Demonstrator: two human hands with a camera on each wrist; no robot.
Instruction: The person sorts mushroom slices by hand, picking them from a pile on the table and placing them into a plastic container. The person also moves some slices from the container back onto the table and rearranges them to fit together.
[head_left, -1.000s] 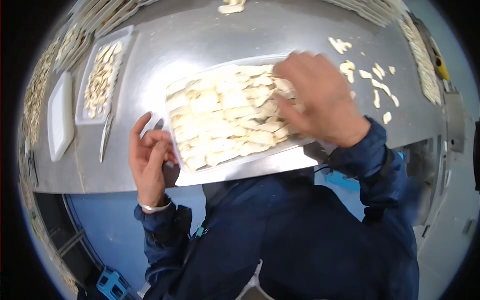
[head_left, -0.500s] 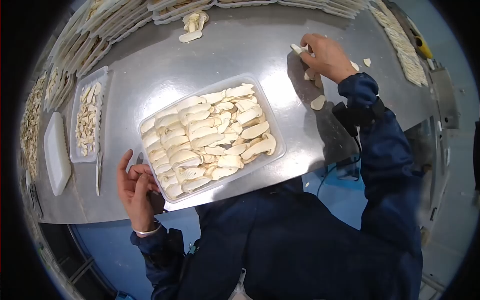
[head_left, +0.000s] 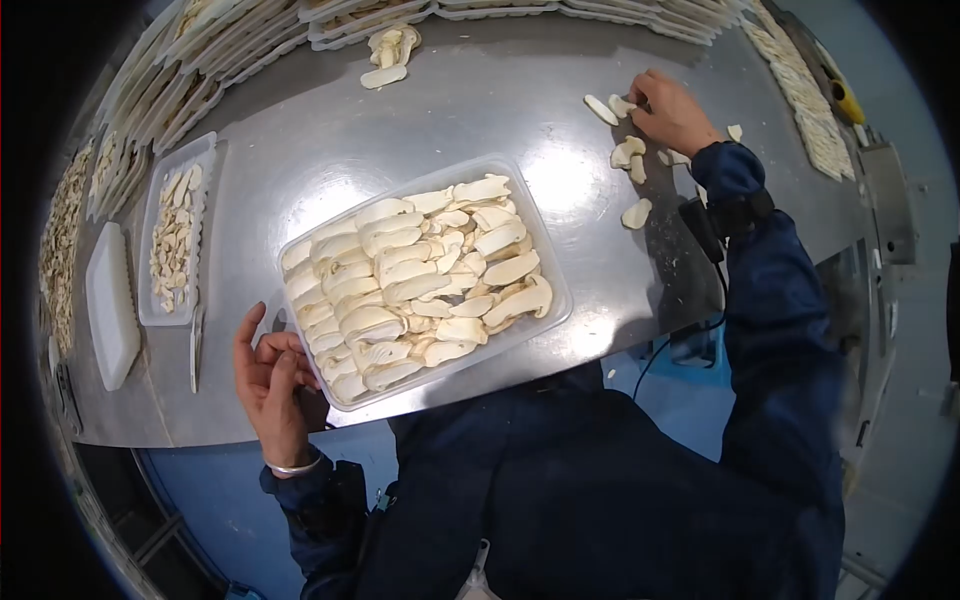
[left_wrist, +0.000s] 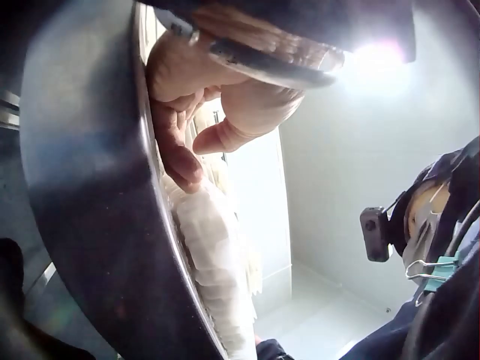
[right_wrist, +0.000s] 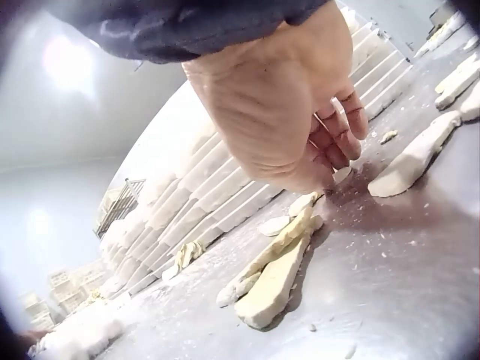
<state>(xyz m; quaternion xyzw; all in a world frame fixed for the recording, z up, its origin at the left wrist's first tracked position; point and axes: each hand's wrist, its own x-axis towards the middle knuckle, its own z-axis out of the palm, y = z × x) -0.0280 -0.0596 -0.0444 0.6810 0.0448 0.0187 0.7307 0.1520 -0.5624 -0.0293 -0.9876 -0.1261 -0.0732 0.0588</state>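
Note:
Overlapping pale mushroom slices (head_left: 400,275) fill a clear plastic tray (head_left: 548,215) lying at an angle near the table's front edge. At its left edge rests the left hand (head_left: 275,385), fingers loosely bent; the left wrist view shows this hand (left_wrist: 217,105) with a fingertip against the tray's side (left_wrist: 206,232). Beyond the tray to the right, the right hand (head_left: 675,115) pinches a small mushroom slice (head_left: 620,105) at the tabletop. In the right wrist view its fingers curl around a white piece (right_wrist: 343,175), mostly hidden. Loose slices (head_left: 628,153) lie beside this hand.
At left stand a narrow tray of small pieces (head_left: 150,290), a white tray (head_left: 113,305) and a knife (head_left: 196,350). Stacked trays (head_left: 240,50) line the back. Mushroom pieces (head_left: 392,50) lie near them, and a filled tray (head_left: 815,110) is at far right.
The right hand has moved from over the tray to the loose slices, then slightly right, leaving one long slice on the table. The tray appears lower left in view; the left hand stays beside it.

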